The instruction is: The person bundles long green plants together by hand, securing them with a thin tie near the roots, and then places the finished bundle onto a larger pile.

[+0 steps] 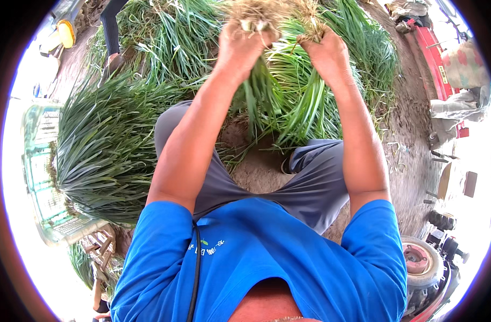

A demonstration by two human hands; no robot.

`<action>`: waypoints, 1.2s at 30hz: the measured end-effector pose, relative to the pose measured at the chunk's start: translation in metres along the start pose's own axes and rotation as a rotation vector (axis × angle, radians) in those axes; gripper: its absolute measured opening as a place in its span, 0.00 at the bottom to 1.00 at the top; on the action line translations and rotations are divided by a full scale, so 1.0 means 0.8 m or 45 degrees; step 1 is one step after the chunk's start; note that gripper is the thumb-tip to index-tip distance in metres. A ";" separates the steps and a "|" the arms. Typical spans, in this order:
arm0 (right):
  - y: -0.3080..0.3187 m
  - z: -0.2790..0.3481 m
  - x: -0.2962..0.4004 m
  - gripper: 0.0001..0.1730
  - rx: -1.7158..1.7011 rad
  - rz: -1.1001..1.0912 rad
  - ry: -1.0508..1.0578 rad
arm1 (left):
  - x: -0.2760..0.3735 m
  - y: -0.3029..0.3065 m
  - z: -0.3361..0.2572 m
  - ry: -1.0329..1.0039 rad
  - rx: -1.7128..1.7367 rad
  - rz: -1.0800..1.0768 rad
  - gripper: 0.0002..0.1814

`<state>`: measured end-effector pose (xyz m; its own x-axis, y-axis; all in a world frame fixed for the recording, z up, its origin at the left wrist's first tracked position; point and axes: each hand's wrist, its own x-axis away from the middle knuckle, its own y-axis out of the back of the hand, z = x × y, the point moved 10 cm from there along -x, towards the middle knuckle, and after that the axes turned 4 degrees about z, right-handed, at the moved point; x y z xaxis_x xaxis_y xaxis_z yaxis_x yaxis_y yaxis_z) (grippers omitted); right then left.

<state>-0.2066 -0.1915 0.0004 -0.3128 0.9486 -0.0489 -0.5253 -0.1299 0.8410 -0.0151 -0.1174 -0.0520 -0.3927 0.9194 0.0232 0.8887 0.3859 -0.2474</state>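
Note:
My left hand (245, 48) grips a bunch of long-leaved allium plants (263, 92) near the root end. White stem bases show above the fist; the brown roots are blurred, and the green leaves hang below. In my right hand (328, 50) is a smaller bunch of the same plants (308, 106), held just under its dry, tangled roots (310, 14). The two hands are apart, over a pile of loose plants (293, 64) on the ground beyond my knees.
At left, a thick sheaf of leaves (108, 153) lies against a pale green plastic crate (44, 173). A co-worker's dark sleeve (112, 28) and hand (113, 62) reach in at upper left. Red metal equipment (430, 60) and a wheel (418, 257) stand at right.

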 end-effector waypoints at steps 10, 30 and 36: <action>-0.041 0.013 -0.001 0.22 -0.691 0.220 0.164 | -0.001 -0.032 0.001 -0.007 0.229 0.368 0.18; -0.063 -0.007 0.013 0.19 -0.789 0.660 0.052 | -0.019 0.057 -0.011 -0.074 -0.137 -0.184 0.25; -0.064 -0.015 0.021 0.19 -0.872 0.766 0.096 | -0.031 0.100 -0.053 -0.308 -0.144 -0.333 0.19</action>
<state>-0.1949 -0.1726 -0.0498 -0.7238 0.6473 0.2390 -0.6042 -0.7618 0.2337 0.0758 -0.1064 -0.0314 -0.6423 0.7493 -0.1611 0.7663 0.6236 -0.1547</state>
